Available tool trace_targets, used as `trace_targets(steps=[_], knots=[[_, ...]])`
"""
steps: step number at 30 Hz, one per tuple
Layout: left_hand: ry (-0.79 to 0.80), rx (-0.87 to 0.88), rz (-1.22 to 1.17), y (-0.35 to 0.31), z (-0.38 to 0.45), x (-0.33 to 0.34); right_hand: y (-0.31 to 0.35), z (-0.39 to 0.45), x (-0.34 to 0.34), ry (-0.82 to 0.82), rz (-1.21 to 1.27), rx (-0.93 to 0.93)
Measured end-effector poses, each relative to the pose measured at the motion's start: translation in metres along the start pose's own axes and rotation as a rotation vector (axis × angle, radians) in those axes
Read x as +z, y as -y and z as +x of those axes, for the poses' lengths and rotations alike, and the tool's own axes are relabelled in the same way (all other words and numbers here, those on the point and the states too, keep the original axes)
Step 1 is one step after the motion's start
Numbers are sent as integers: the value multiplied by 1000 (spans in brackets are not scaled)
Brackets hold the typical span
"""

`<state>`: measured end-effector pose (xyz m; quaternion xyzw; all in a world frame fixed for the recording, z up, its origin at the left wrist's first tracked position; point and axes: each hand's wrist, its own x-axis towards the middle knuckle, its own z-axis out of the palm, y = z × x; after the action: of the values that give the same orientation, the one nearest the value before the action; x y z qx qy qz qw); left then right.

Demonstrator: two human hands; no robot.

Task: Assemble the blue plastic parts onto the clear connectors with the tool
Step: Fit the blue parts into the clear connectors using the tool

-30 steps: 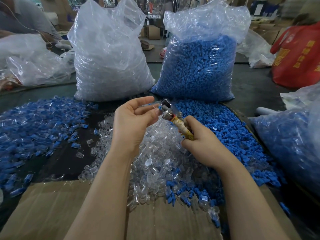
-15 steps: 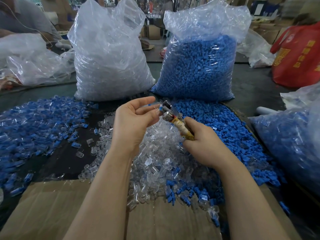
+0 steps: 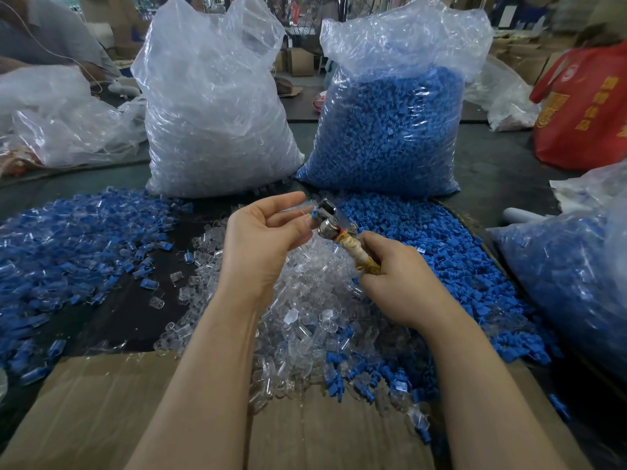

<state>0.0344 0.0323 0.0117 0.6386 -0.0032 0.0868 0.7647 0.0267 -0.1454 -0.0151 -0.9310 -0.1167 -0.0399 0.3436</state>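
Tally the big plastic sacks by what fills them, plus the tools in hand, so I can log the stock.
Sacks of clear connectors: 1, the clear sack standing at the back, left of centre.
Sacks of blue parts: 2, the upright blue sack and the side sack at the right edge.
Tools: 1, the tool gripped by the right hand.
Total: 4

A dark worktop (image 3: 488,171) stretches beyond the hands, with a flattened brown cardboard sheet (image 3: 101,401) laid over its near edge below them. Far past the hands, across the worktop, stand cardboard boxes (image 3: 298,61) in a cluttered, dim workroom. To the far right sits a red bag (image 3: 583,110) with yellow print. At far left another person's grey sleeve (image 3: 51,39) shows above crumpled clear plastic (image 3: 64,123). Light is soft and even, gleaming off the plastic.
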Motion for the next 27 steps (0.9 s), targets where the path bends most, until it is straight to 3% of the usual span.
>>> trace_targets(steps=[6, 11, 18, 23, 27], knots=[[-3, -17, 43, 0, 1, -3, 1, 1, 0, 46, -43, 9], [-57, -141, 47, 2, 6, -14, -3, 4, -1, 9, -56, 62], [-419, -290, -568, 0, 19, -68, -15, 5, -6, -180, -300, 150], [-672, -333, -821, 3, 16, -97, -15, 4, -4, -268, -367, 236], [-788, -330, -953, 6, 14, -109, -14, 2, -3, -350, -408, 336]])
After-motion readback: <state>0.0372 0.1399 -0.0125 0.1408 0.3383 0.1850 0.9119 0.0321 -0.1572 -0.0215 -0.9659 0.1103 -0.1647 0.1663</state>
